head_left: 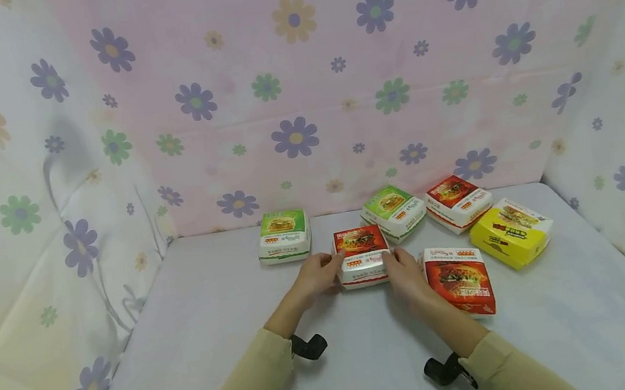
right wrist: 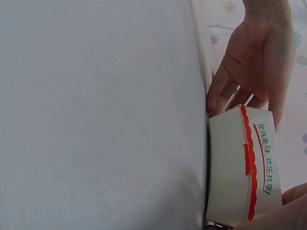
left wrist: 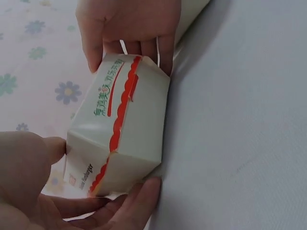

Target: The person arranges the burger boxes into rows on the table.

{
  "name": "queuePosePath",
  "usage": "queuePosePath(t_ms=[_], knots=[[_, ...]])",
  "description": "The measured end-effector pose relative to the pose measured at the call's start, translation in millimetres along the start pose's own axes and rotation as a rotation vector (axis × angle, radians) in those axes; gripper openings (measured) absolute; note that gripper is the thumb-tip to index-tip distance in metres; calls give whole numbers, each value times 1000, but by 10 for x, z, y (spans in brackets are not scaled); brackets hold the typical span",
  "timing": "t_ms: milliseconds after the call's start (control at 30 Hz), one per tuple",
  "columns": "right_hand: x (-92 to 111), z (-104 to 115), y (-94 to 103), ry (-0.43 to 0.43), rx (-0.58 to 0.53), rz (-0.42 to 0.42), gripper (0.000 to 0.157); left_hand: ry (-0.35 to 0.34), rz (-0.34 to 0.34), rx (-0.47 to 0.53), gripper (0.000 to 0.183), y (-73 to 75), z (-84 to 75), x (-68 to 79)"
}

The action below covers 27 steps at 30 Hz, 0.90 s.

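Note:
Both hands hold one burger box (head_left: 361, 252) with a red top and white sides, near the middle of the table. My left hand (head_left: 315, 278) grips its left side, thumb at the upper edge and fingers lower down. On the opposite side my right hand (head_left: 410, 278) holds the box between thumb and fingers. In the left wrist view the box's white front (left wrist: 115, 124) shows a red wavy band and green lettering. The right wrist view shows its lower edge close to the table. Just right of my right hand lies another red burger box (head_left: 460, 281), partly hidden by the wrist.
A green burger box (head_left: 284, 235) stands at the back left, a second green box (head_left: 393, 211) behind the held one. Further right are a third red box (head_left: 459, 201) and a yellow burger box (head_left: 511, 233). Flowered cloth (head_left: 296, 88) encloses the white table (head_left: 202, 349).

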State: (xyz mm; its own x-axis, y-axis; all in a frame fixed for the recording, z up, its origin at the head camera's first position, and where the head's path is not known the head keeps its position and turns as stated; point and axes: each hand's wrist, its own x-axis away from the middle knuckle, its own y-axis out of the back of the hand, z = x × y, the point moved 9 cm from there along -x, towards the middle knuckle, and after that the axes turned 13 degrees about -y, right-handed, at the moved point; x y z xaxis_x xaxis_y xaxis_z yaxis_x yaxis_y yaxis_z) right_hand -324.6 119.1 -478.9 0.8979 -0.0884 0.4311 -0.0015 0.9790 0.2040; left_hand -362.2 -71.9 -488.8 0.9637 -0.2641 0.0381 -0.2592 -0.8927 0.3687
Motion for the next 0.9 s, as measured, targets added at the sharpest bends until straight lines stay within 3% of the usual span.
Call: queuePosePath(t_ms=[133,433,900], knots=[[7,-13,-11,-20,-13,11,57,14,25,52,66,-18,37,-7],[18,-34,-4,-35,30,11,60,-32,44,34,61,-19,4,9],[137,112,-7,73,80,-9,58,-107,35,16,62,18,-177,69]])
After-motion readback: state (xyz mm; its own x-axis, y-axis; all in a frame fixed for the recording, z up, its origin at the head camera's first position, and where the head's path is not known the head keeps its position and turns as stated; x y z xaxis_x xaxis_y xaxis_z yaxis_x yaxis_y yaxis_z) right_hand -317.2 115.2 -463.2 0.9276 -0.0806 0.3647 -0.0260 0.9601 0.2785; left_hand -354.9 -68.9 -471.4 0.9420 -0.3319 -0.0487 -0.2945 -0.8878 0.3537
